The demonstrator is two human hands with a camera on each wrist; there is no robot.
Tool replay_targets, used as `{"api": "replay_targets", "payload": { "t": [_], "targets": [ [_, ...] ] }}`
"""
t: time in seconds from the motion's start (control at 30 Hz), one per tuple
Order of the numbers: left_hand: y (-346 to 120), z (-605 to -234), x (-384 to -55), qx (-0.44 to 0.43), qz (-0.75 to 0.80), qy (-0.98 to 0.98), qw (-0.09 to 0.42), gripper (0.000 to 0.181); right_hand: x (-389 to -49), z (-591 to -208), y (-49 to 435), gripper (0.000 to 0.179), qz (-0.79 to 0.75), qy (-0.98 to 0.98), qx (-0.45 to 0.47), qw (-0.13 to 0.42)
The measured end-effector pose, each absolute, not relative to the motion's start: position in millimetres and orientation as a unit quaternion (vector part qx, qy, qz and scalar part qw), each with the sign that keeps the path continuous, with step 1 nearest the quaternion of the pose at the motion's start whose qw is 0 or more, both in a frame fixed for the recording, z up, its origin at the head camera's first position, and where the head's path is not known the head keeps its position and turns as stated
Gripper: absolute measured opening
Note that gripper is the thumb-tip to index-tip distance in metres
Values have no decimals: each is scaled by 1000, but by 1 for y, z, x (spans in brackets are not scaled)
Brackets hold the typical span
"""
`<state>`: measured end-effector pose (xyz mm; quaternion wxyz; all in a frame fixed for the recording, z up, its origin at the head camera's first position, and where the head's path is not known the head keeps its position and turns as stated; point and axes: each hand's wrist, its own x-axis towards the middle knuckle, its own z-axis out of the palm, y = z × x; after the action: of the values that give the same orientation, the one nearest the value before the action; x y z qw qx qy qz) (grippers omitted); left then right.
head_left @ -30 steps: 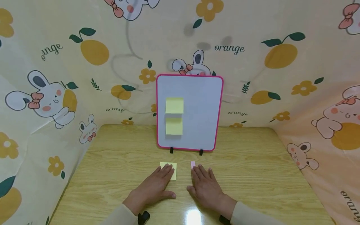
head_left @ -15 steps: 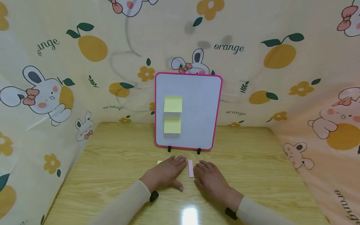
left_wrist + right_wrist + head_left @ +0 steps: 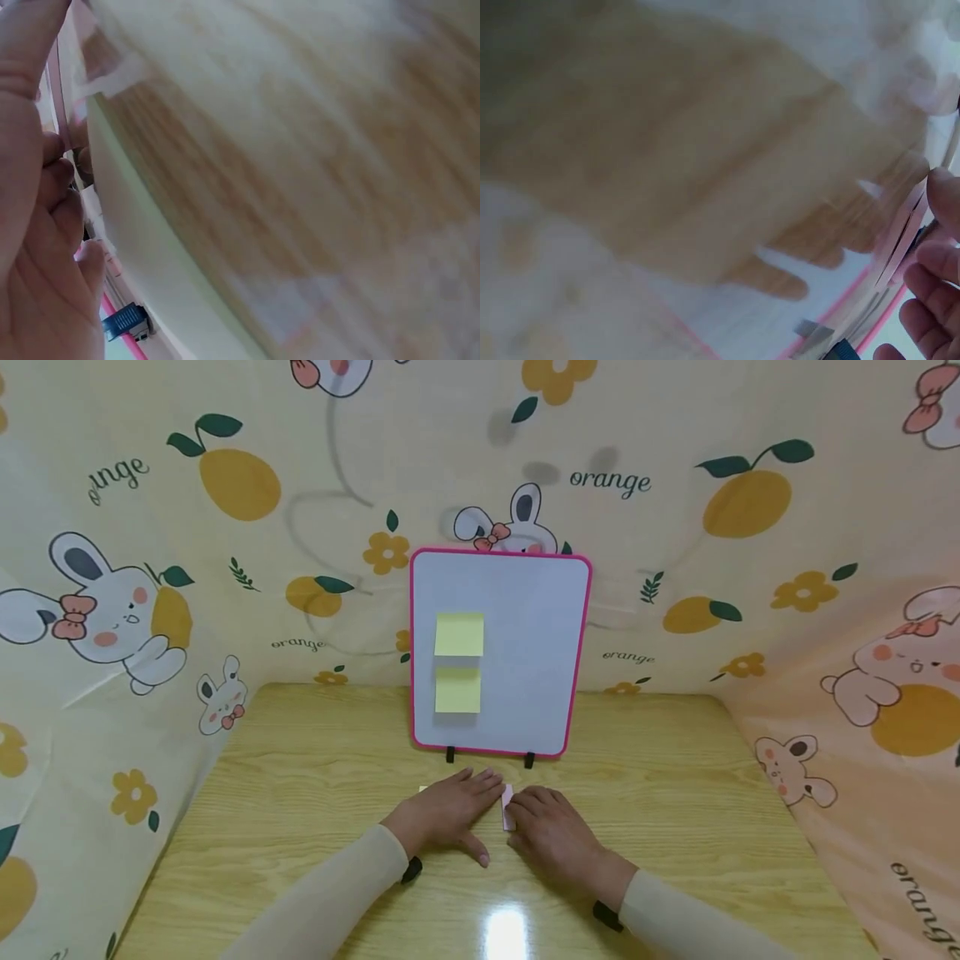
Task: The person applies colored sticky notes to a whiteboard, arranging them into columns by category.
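Observation:
In the head view my right hand [image 3: 558,831] lies at a narrow pink sticky note pad [image 3: 507,820], its fingers curled over the right side. Thumb and index finger pinch the pad's edge, and in the right wrist view a thin dark gap runs along the pink pad [image 3: 900,232]. My left hand [image 3: 453,810] is laid flat with straight fingers, their tips touching the pad's far left end. Beneath that hand is a yellow sticky note pad [image 3: 423,789], mostly covered; the left wrist view shows the yellow pad [image 3: 142,210] from the side.
Behind the hands stands a whiteboard [image 3: 525,652] with a pink frame on black feet. Two yellow notes, an upper note [image 3: 459,635] and a lower note [image 3: 457,691], are stuck on its left half. Patterned cloth [image 3: 637,410] encloses the wooden table [image 3: 300,735].
My left hand has moved right across the yellow pad to the pink pad. The right hand first drew back off the pink pad, then came in from the right to grip its edge.

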<state>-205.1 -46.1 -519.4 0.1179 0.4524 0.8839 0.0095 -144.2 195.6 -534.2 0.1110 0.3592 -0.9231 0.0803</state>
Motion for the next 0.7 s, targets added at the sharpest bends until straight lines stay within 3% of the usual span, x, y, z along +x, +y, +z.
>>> {"api": "replay_targets", "payload": {
  "t": [0.7],
  "targets": [
    [-45,-520,-207,454,17,882,123,123,-154,-536,188,16,38,-916,372,146]
  ]
}}
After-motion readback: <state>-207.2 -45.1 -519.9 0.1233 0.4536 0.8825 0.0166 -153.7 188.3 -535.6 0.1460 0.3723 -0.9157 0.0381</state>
